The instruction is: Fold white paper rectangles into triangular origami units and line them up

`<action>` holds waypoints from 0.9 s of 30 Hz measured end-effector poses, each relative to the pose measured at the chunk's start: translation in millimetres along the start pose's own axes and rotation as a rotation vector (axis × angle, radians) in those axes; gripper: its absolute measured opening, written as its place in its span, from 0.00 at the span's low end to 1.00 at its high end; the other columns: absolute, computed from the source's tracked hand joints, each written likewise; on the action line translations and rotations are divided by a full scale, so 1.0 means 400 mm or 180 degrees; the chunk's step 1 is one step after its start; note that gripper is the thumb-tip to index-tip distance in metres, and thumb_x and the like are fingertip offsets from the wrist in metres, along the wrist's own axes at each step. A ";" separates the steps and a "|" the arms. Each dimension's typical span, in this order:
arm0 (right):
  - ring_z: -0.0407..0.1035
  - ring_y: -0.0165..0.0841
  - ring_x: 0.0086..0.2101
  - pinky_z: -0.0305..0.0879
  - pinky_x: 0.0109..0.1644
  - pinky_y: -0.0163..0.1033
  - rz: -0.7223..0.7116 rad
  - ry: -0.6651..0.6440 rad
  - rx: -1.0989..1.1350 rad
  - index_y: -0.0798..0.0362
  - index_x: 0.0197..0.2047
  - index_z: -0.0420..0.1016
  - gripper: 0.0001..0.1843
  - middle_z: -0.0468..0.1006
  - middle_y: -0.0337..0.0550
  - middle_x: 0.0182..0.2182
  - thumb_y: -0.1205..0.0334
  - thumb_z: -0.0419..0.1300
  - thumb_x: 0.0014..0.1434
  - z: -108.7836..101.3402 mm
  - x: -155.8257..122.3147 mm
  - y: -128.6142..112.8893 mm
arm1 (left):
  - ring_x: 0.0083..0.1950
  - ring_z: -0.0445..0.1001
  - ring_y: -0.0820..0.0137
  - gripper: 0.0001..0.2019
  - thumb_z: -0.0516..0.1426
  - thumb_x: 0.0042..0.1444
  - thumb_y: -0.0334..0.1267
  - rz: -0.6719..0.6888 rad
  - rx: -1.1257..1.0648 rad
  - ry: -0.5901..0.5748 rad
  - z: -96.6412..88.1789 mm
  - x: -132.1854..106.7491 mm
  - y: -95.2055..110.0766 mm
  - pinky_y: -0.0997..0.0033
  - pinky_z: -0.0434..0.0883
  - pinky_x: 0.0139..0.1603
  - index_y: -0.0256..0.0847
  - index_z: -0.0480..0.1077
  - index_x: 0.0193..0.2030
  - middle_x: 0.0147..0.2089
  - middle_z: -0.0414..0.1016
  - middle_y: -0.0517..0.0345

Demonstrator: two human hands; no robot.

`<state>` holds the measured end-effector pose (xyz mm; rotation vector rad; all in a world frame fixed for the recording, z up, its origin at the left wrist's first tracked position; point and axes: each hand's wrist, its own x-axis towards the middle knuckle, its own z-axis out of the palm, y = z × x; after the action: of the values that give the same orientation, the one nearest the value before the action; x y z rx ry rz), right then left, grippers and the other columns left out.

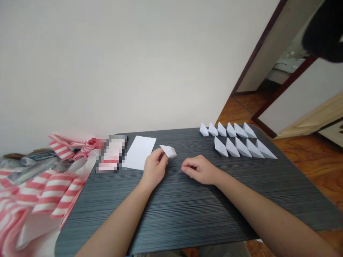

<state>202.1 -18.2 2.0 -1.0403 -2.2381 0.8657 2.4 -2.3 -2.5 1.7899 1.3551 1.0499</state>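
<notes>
My left hand (pixel 154 167) pinches a small folded white paper piece (pixel 168 151) just above the dark striped table (pixel 187 210), near its middle. My right hand (pixel 199 169) rests on the table a short way to the right, fingers curled in, with nothing visible in it. A flat white sheet of paper (pixel 139 151) lies just left of my left hand. Two rows of several finished white paper boats (pixel 238 142) stand at the table's far right.
A red-and-white striped plastic bag (pixel 50 192) is heaped at the table's left edge. A blurred packet (pixel 112 154) lies beside the white sheet. A plain wall runs behind the table. Wooden floor and a doorway (pixel 270 89) are on the right.
</notes>
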 end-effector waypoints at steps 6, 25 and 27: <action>0.66 0.26 0.22 0.55 0.27 0.30 -0.0318 -0.0524 -0.0336 0.55 0.35 0.76 0.13 0.74 0.37 0.21 0.56 0.54 0.60 -0.013 -0.018 -0.019 | 0.29 0.66 0.73 0.09 0.48 0.57 0.32 0.0508 0.1033 0.0241 -0.039 -0.011 0.038 0.75 0.63 0.31 0.39 0.65 0.27 0.26 0.67 0.60; 0.67 0.28 0.23 0.53 0.27 0.32 -0.0639 -0.0718 -0.0520 0.55 0.29 0.76 0.17 0.77 0.41 0.23 0.54 0.52 0.61 -0.004 -0.033 -0.038 | 0.34 0.72 0.65 0.08 0.50 0.58 0.30 0.3085 0.3501 -0.1961 0.201 0.224 0.212 0.68 0.63 0.28 0.38 0.70 0.38 0.36 0.70 0.52; 0.66 0.28 0.22 0.52 0.26 0.32 -0.0625 -0.0703 -0.0493 0.55 0.29 0.76 0.18 0.77 0.41 0.23 0.54 0.52 0.61 -0.004 -0.032 -0.035 | 0.35 0.72 0.65 0.08 0.50 0.59 0.31 0.3198 0.3496 -0.2042 0.217 0.229 0.212 0.68 0.63 0.28 0.38 0.71 0.37 0.36 0.71 0.51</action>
<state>203.9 -35.1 10.9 -0.8051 -2.5769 0.7632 129.9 62.0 49.0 3.3852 0.5294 -0.0946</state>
